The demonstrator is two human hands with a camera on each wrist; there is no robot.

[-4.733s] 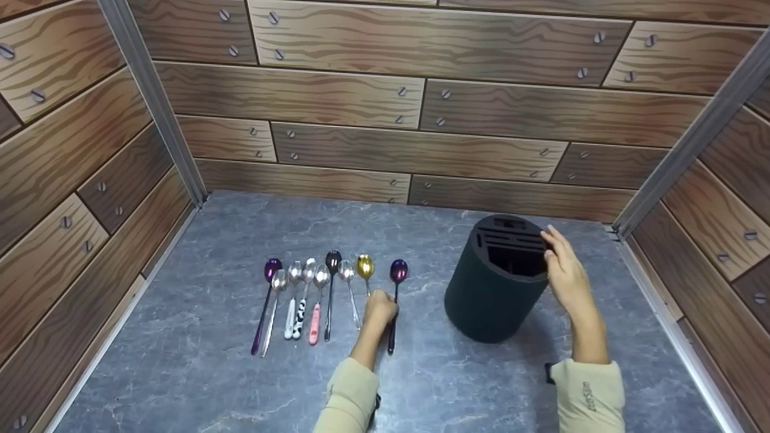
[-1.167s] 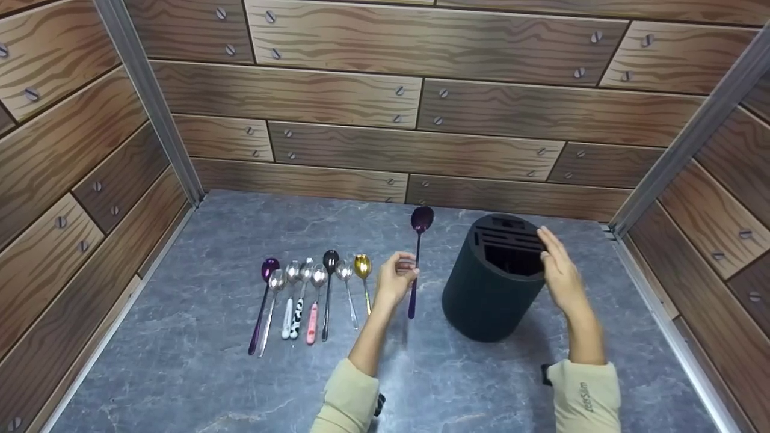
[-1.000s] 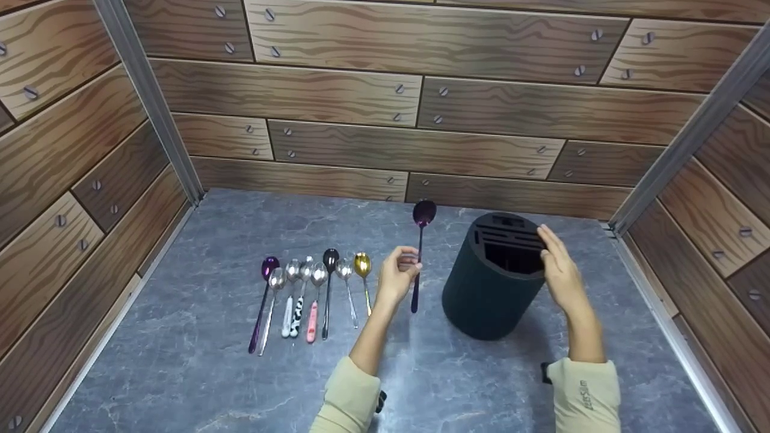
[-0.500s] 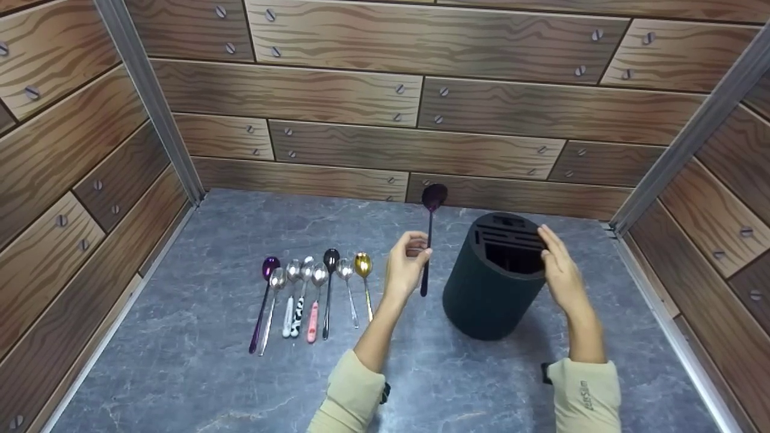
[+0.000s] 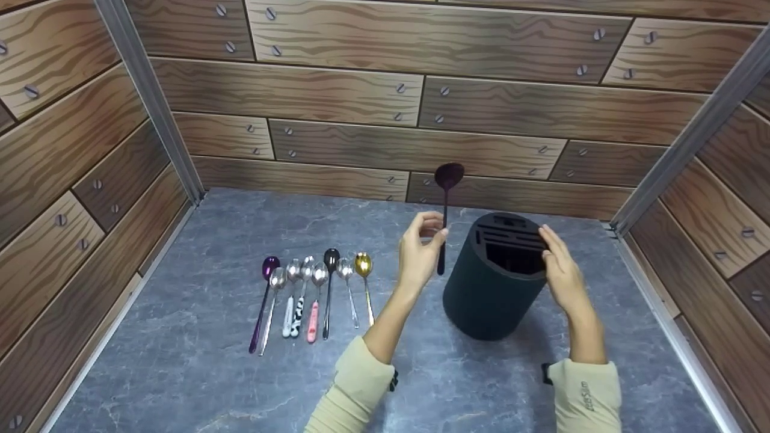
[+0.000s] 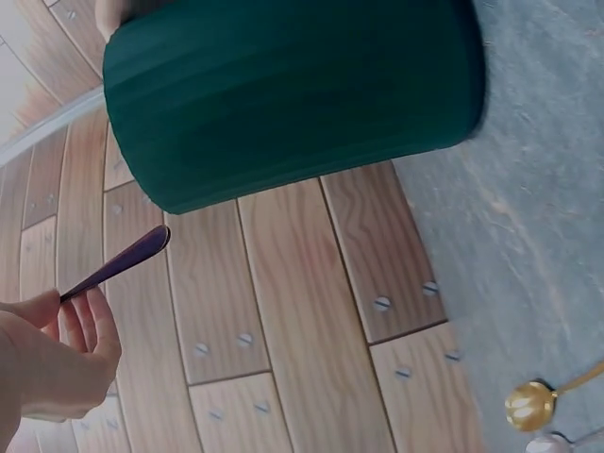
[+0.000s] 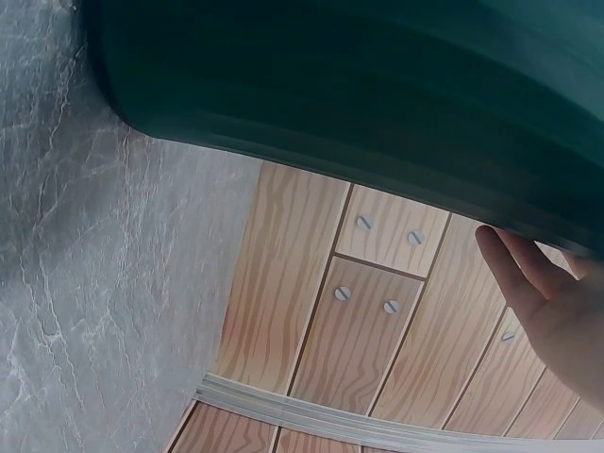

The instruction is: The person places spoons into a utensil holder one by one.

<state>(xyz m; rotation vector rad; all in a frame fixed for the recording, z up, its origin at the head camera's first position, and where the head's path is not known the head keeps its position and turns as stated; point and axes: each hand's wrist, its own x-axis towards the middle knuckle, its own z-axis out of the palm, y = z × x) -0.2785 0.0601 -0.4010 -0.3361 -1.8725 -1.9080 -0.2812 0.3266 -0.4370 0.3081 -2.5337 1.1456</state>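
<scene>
Head view first: what takes up the most room?

The plank-patterned walls, at the far side and on the left and right. Next comes the grey marbled counter they enclose.

And on it?

A dark green cylindrical holder, upright, right of the middle. Its top has narrow slots towards the far side and a wider opening towards the near side.

What about the hands?

The right hand lies against the right of the holder's rim, fingers extended and gripping nothing. The left hand pinches a spoon handle between thumb and fingers.

Which spoon?

The dark purple spoon, raised bowl-up and leaning slightly, just left of the holder. The left wrist view shows a gap between its handle end and the holder wall.

The rest?

A row on the left of the counter, bowls far, handles near. Left to right by handle: purple, plain silver, white-handled, black-and-white-handled, pink-handled, black, another silver and gold.
</scene>
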